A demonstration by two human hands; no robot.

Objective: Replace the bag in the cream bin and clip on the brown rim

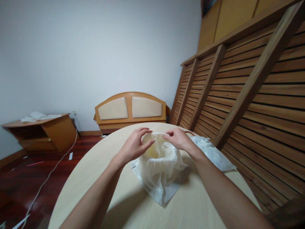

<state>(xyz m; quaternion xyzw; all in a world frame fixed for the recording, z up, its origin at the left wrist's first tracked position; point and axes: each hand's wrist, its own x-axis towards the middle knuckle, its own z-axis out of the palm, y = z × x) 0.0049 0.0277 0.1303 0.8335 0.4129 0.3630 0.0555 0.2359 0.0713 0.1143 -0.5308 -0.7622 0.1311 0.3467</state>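
Note:
A thin white plastic bag [158,178] lines an open container on the round table, its edge folded outward over the rim and hanging down toward me. The container's own walls are mostly hidden by the bag; a yellowish inside shows through. At the left of the rim is my left hand [137,143], thumb and fingers apart, with nothing held between them. My right hand [177,138] pinches the bag's edge at the far right of the rim.
Another crumpled white plastic bag [212,152] lies at the right edge of the round table [90,184]. Slatted wooden panels [238,95] lean on the right. A headboard [130,108] stands behind, a low cabinet [57,135] at left, and a white cable [51,171] crosses the floor.

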